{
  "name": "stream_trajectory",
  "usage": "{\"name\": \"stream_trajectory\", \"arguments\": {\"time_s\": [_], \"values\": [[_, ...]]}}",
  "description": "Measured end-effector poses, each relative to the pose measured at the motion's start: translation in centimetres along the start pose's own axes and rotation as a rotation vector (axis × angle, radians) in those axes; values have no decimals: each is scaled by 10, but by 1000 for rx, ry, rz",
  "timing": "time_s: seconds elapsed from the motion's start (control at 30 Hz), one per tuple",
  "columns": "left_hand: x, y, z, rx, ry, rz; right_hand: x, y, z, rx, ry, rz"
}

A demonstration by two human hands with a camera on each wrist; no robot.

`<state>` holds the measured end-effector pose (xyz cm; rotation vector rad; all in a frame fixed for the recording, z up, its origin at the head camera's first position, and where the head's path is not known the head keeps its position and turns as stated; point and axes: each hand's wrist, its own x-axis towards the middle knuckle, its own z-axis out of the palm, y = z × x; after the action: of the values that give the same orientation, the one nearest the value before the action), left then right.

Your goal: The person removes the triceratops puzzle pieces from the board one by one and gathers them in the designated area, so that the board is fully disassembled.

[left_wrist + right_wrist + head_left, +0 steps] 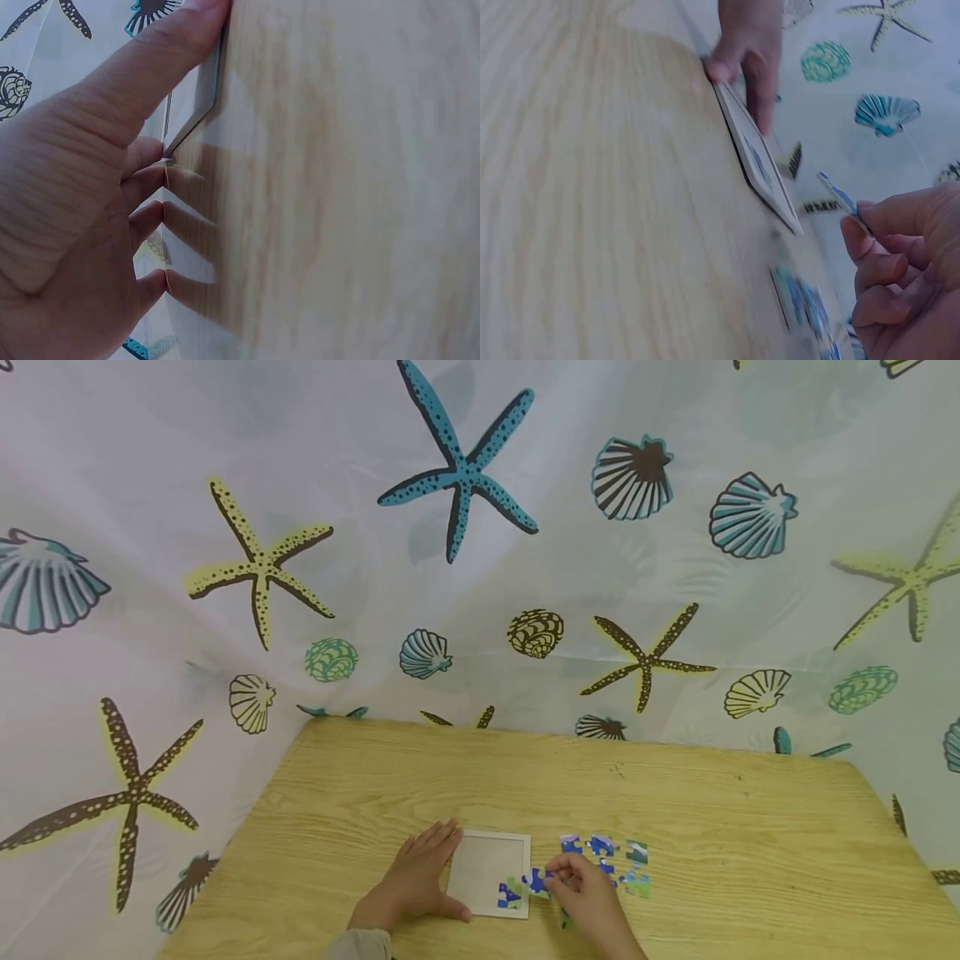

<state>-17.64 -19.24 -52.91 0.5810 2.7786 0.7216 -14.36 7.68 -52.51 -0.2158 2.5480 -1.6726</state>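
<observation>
A square puzzle tray (pixel 474 868) with a pale raised rim lies on the wooden table. My left hand (pixel 422 878) rests against its left side, fingers spread toward the far corner and thumb at the near one. Joined blue and green jigsaw pieces (pixel 510 893) sit in the tray's near right corner. My right hand (pixel 588 897) pinches a blue and white jigsaw piece (pixel 537 881) between thumb and index finger. That piece (pixel 841 199) is raised above the table, just beside the tray's right rim.
Several loose jigsaw pieces (pixel 602 845) lie to the right of the tray, some partly hidden by my right hand. One dark green piece (pixel 566 919) is below that hand. A curtain (pixel 480 593) printed with shells and starfish surrounds the wooden table (pixel 360 785).
</observation>
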Motion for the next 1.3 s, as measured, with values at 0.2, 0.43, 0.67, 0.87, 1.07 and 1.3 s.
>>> {"name": "stream_trajectory", "arguments": {"time_s": [0.2,0.43,0.67,0.87,1.07,1.3], "values": [[3,-2,3,10,-8,-10,-11,20,-35,-37,77,108],[3,-5,6,12,-11,-16,-23,33,-53,-117,103,183],[1,0,5,27,-11,-21,-32,39,-55,-167,90,163],[0,1,2,32,-8,-22,-33,40,-53,-210,115,135],[1,-2,2,64,-14,-30,-31,41,-51,-257,122,106],[1,-2,4,40,-28,-30,-33,41,-53,-264,126,100]]}}
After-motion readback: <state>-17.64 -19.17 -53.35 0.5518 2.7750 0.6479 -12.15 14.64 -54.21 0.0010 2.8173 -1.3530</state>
